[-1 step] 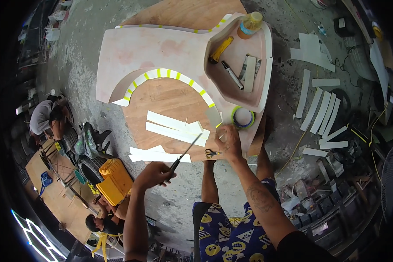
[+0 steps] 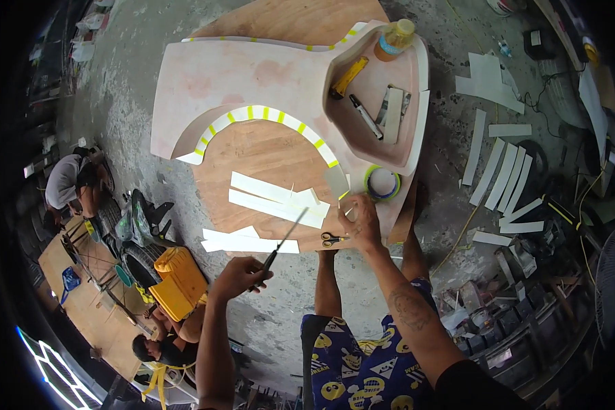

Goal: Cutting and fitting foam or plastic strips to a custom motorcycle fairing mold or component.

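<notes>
My left hand point(image 2: 238, 279) is closed around the black handle of a tool with a long, thin blade point(image 2: 292, 229). The blade points up and right over white strips point(image 2: 276, 198) on the plywood point(image 2: 253, 154). The fingers of my right hand point(image 2: 363, 222) are pinched together at the lower end of the panel's curved cutout, by a small yellow piece of tape; what they hold is hidden. Just above it lies a roll of green-edged tape point(image 2: 367, 183). Scissors point(image 2: 330, 239) rest to its left. The pale pinkish panel point(image 2: 253, 75) has white strips fixed with yellow tape around its arched edge.
In the panel's recess sit a bottle point(image 2: 394, 41), a yellow-handled tool point(image 2: 350, 78), a marker point(image 2: 367, 117) and flat pieces point(image 2: 393, 116). Several white strips point(image 2: 504, 171) lie on the floor at right. Two people point(image 2: 75, 181) are at left, near a yellow container point(image 2: 177, 283).
My left hand and its bladed tool have shifted slightly down and left. My right hand keeps its pinch at nearly the same place.
</notes>
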Available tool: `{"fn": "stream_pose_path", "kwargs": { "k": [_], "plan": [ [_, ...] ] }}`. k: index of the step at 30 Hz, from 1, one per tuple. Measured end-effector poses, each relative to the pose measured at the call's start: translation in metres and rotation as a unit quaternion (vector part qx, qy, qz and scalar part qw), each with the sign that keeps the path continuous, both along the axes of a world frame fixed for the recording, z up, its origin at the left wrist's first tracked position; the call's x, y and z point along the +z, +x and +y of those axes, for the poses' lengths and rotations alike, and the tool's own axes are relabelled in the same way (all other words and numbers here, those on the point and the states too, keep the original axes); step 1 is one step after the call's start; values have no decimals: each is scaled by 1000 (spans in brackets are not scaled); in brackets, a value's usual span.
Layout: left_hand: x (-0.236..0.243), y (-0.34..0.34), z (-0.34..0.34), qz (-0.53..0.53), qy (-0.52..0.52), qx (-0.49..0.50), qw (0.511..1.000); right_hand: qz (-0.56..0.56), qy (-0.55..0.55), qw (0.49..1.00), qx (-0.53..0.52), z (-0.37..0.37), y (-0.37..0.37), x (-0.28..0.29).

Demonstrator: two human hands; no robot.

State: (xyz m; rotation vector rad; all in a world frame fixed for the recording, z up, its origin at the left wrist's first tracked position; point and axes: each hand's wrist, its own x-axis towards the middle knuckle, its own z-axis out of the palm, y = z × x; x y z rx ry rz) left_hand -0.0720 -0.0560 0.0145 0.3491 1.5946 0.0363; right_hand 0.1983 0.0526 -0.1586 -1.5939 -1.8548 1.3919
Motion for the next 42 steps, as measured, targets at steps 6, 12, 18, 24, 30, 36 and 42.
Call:
{"fn": "stream_pose_path", "kwargs": {
  "k": [6, 12, 18, 24, 30, 36, 42],
  "plan": [
    [-107, -27, -77, 235, 119, 211, 941, 20, 5, 1000, 12, 3, -10, -3],
    [-221, -45, 10, 388, 272, 250, 845, -13, 0, 997, 76, 19, -15, 11],
    [-276, -55, 44, 403, 245, 158, 868, 6, 34, 980, 194, 49, -20, 11],
    [-247, 42, 45, 408, 421, 155, 795, -2, -3, 961, 276, 75, -5, 11],
    [-179, 159, 70, -27, 331, 374, 866, 33, 72, 929, 361, 95, -4, 4],
    [-193, 174, 65, 16, 250, 476, 843, 34, 74, 875, 477, 119, -28, 4],
    [-199, 180, 63, 62, 237, 469, 849, -46, 100, 770, 628, 131, -61, 31]
  ]
}}
